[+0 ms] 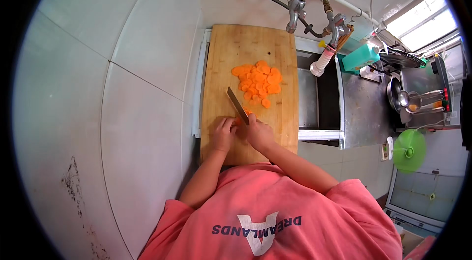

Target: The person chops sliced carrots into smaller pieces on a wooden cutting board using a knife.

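Observation:
My right hand is closed round the grip of a kitchen knife, whose blade points up and to the left across the cutting board. Close beside the blade, my left hand has its fingers bent down on a piece of carrot, mostly hidden by the hand and the knife. A few cut rounds lie just past the blade. Farther up the wooden board spreads a loose pile of thin orange carrot slices.
To the right of the board are a sink and metal taps, one with a pink-and-white spout. A teal container, pans and ladles stand on the metal counter. A tiled wall rises close on the left.

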